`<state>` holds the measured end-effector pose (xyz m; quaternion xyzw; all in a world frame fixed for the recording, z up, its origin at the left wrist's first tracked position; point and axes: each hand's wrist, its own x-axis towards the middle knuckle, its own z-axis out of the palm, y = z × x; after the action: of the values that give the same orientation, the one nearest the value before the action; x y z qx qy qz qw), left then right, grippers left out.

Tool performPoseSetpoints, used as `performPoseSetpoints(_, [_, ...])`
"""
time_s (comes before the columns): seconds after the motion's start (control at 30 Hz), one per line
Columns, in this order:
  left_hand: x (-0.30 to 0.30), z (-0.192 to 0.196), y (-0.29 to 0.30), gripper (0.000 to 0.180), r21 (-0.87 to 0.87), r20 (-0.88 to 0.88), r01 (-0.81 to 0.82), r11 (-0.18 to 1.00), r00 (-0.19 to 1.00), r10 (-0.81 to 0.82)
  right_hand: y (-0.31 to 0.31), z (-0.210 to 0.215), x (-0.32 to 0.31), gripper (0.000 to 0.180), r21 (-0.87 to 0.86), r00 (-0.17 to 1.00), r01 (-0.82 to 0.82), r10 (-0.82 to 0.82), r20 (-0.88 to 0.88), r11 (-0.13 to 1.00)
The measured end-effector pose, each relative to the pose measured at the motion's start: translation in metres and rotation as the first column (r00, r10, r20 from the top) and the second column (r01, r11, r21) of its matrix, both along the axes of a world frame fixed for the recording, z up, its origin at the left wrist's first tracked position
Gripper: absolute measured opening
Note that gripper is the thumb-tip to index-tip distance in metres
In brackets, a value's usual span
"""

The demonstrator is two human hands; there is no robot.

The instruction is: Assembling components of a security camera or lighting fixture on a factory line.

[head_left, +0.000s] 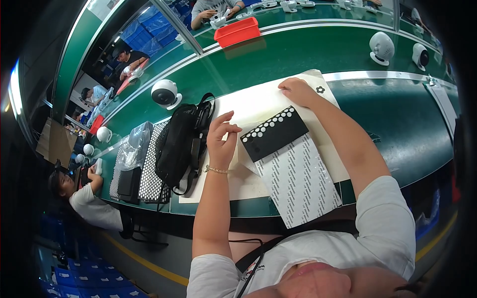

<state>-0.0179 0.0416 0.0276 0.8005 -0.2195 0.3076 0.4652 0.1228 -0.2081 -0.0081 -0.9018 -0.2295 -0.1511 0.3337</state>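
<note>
A black sheet (280, 139) with a row of round white pads along its far edge lies tilted in front of me. From under its near side a white backing paper (300, 181) with repeated print reaches past the table's front edge. My left hand (222, 138) is raised just left of the black sheet, its fingers apart and nothing visible in them. Beyond the sheet, my right hand (296, 92) has its fingers curled together over a large cream paper (248, 102). Whatever those fingertips hold, if anything, is too small to make out.
Left of the paper lie a black bag (180, 144), dotted sheets (153, 161) and a clear plastic bag (135, 145). White cameras (166, 93) stand along the green conveyor (298, 54). A red bin (237, 32) is across it; a clipboard (442, 107) lies right. Co-workers sit left and opposite.
</note>
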Motion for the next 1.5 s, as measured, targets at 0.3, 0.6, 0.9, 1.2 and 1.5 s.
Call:
performPoseSetpoints(0.3, [0.005,-0.005,0.006,0.019,-0.090,0.020,0.016,0.996,1.000,-0.014,-0.001,0.001,0.000,0.023,0.004,1.000,-0.001,0.001,-0.026,1.000])
performPoseSetpoints(0.6, [0.003,-0.002,0.003,0.019,0.006,0.009,-0.038,0.999,0.999,0.038,-0.002,0.003,-0.002,0.023,0.013,0.999,-0.005,0.005,-0.040,1.000])
performPoseSetpoints(0.9, [0.001,0.001,0.001,0.013,-0.023,-0.008,-0.070,0.997,0.997,0.070,-0.003,0.005,-0.003,0.024,0.024,0.997,-0.001,0.003,-0.076,1.000])
performPoseSetpoints(1.2, [0.003,0.002,-0.005,0.011,-0.022,0.089,0.007,1.000,0.996,-0.005,-0.001,0.037,-0.003,0.024,0.437,0.990,-0.087,0.028,0.139,0.895])
performPoseSetpoints(1.5, [-0.022,0.015,-0.018,0.012,-0.217,0.048,0.238,0.947,0.971,-0.233,0.040,0.075,-0.155,0.016,-0.201,0.519,-0.649,0.620,0.588,0.733])
